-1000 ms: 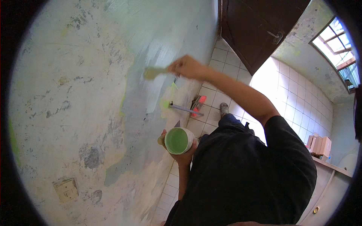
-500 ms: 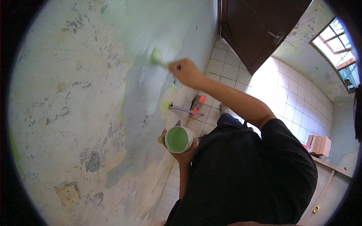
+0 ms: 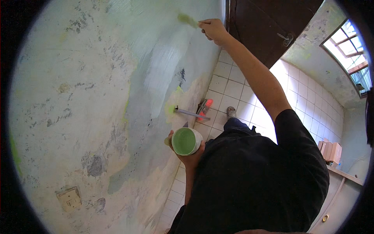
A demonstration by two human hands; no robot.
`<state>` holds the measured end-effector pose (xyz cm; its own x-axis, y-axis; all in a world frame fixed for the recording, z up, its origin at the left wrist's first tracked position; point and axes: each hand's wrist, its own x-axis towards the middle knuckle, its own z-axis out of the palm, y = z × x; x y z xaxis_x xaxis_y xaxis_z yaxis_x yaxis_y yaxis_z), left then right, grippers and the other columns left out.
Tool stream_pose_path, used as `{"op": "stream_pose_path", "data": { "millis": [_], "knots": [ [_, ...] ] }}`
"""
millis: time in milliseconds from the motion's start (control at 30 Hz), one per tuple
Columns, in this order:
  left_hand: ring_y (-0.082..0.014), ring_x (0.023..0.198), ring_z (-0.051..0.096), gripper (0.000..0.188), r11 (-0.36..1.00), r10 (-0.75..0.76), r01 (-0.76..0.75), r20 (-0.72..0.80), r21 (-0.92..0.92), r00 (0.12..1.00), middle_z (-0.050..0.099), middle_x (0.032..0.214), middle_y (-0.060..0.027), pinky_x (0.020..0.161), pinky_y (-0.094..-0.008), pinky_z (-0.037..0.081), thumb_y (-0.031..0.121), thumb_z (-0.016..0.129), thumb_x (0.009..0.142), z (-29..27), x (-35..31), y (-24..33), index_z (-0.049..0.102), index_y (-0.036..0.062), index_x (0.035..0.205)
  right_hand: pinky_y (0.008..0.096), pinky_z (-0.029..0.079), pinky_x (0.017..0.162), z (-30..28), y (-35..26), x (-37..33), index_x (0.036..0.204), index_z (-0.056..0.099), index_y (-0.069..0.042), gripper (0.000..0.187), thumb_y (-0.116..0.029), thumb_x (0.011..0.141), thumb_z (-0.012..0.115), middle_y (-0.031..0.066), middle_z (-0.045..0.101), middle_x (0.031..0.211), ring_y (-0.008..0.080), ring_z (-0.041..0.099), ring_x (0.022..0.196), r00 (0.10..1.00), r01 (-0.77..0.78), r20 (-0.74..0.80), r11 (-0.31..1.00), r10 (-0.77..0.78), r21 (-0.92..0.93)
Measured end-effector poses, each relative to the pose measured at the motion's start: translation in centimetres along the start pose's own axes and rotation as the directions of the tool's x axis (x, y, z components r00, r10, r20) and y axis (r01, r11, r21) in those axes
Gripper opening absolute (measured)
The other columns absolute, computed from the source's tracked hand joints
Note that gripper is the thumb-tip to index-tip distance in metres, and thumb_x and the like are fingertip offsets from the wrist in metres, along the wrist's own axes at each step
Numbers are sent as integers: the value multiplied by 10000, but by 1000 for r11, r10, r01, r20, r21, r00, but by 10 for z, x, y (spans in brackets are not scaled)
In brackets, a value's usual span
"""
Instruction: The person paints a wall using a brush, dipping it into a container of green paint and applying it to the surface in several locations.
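Observation:
My right hand (image 3: 213, 30) is closed around the handle of a paintbrush (image 3: 187, 20), and its arm stretches far out. The green-coated bristles are blurred and lie at or close to the patchy wall (image 3: 101, 105), near the door; contact cannot be told. Close to my body, my left hand (image 3: 191, 159) grips a white paint pot (image 3: 199, 141) from below, its fingers wrapped around the side. Pale green paint fills the pot's inside, and its mouth faces up. A wet, lighter streak runs down the wall between brush and pot.
A grey pipe (image 3: 191, 113) sticks out from the wall above the pot. Red-and-grey items (image 3: 204, 109) lie on the tiled floor (image 3: 223, 69) by my foot (image 3: 231, 112). A brown door (image 3: 265, 31) stands ahead; cardboard boxes (image 3: 331, 152) sit on a counter at right. A wall socket (image 3: 70, 199) is lower left.
My right hand has swept the brush farther away and to the right along the wall, toward the door. The pot in my left hand has barely shifted.

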<state>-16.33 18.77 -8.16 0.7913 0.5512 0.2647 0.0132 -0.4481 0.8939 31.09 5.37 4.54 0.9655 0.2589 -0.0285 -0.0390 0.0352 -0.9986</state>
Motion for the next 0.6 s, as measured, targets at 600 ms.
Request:
{"op": "stream_pose_path", "data": {
  "millis": [600],
  "knots": [
    [-383, 1470, 366, 1166, 1000, 5, -5, 1, -12, 1000, 380, 1515, -203, 1221, -538, 299, 242, 992, 582, -31, -7, 9, 312, 61, 1512, 316, 455, 499, 101, -32, -159, 1142, 819, -80, 250, -251, 972, 755, 82, 721, 785, 109, 550, 584, 939, -54, 326, 981, 115, -188]
  ]
}}
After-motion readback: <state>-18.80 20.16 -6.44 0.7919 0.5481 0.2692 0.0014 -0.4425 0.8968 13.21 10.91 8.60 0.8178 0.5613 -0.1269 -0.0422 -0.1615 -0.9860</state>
